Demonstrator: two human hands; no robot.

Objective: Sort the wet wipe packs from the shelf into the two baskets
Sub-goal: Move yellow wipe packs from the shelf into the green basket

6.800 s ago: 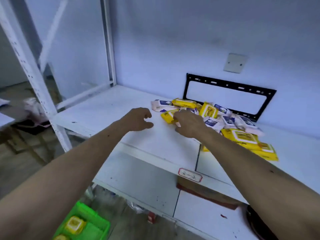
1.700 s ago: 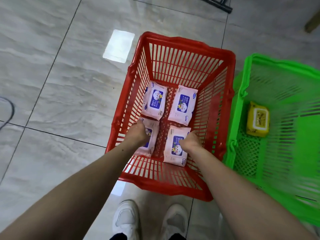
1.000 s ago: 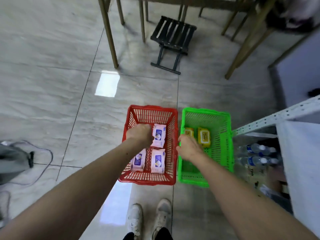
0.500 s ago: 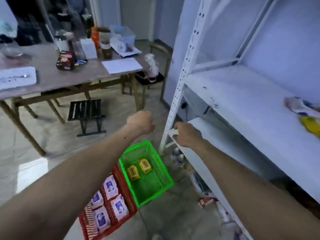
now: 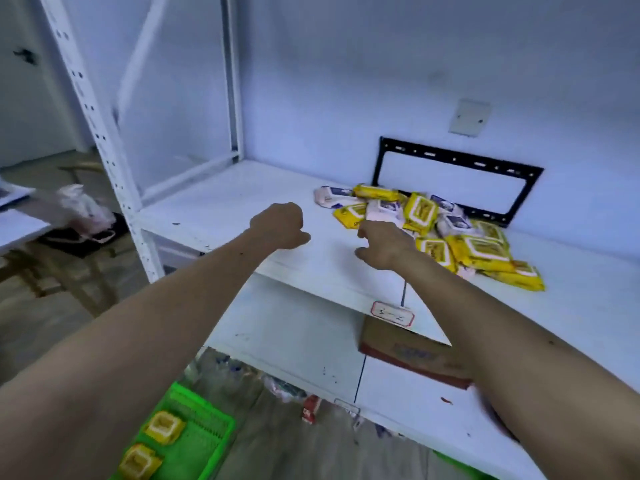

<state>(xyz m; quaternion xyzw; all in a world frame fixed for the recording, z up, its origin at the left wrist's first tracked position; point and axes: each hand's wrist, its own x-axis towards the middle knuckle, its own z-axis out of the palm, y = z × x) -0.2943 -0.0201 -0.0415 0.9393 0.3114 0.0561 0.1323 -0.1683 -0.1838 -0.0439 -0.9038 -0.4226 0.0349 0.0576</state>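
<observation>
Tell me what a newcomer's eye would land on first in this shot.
First, the heap of yellow and white wet wipe packs on the white shelf, below a black bracket on the wall. Both hands reach over the shelf toward it, holding nothing. At bottom left, the green basket holds two yellow packs.

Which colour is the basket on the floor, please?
Bright green basket, seen in the head view.
</observation>
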